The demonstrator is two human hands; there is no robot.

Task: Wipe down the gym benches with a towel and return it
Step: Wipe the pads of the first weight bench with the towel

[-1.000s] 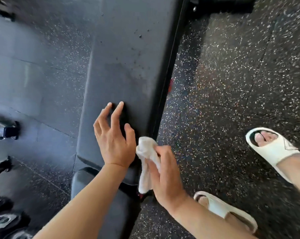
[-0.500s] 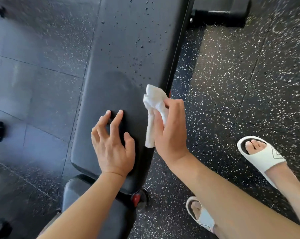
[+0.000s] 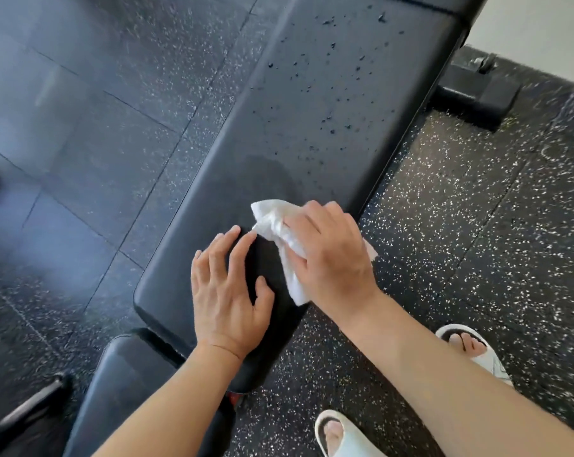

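A long black padded gym bench (image 3: 312, 110) runs from the lower left to the upper right, its far half dotted with dark droplets. My right hand (image 3: 328, 252) presses a crumpled white towel (image 3: 279, 232) flat onto the pad near its right edge. My left hand (image 3: 229, 291) rests palm-down on the near end of the same pad, fingers spread, just left of the towel. A second black pad, the seat (image 3: 127, 384), sits below the first one.
Black speckled rubber floor (image 3: 460, 225) surrounds the bench. The bench's black foot with a wheel (image 3: 476, 90) stands at the upper right. My feet in white slides (image 3: 476, 354) are at the lower right. Dark gym equipment (image 3: 25, 413) lies at the lower left.
My right hand brought the towel up from beside the bench's edge and pressed it down on the pad. My left hand stayed planted. The view shifted toward the bench's far end.
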